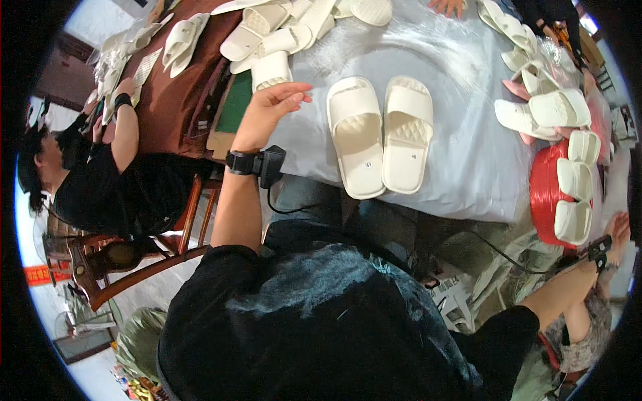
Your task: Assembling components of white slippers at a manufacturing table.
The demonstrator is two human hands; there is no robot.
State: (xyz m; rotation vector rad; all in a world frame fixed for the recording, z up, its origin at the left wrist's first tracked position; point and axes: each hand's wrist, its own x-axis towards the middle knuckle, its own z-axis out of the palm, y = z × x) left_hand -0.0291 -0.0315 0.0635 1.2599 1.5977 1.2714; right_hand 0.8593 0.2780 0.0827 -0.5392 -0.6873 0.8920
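A pair of cream slippers (355, 150) lies side by side on the plastic-covered table (461, 170) in front of me, toes pointing away. Left of the pair, my left hand (271, 110) hovers with its fingers stretched out and nothing in it. It is close to a loose slipper (271, 70) at the edge of a pile. Out at the far right rim, my right hand (619, 232) reaches away from my body. Its fingers look extended, though the rim squeezes them. Cream slippers (574, 187) stacked beside a red wrapped bundle (550, 194) are nearest to it.
More cream slippers (287, 33) are heaped at the back left, others (542, 110) at the right. A person in black (127, 194) sits at the left by a brown-covered table (174, 100). Another person's hand (447, 7) rests at the far edge. A wooden chair (140, 267) stands left.
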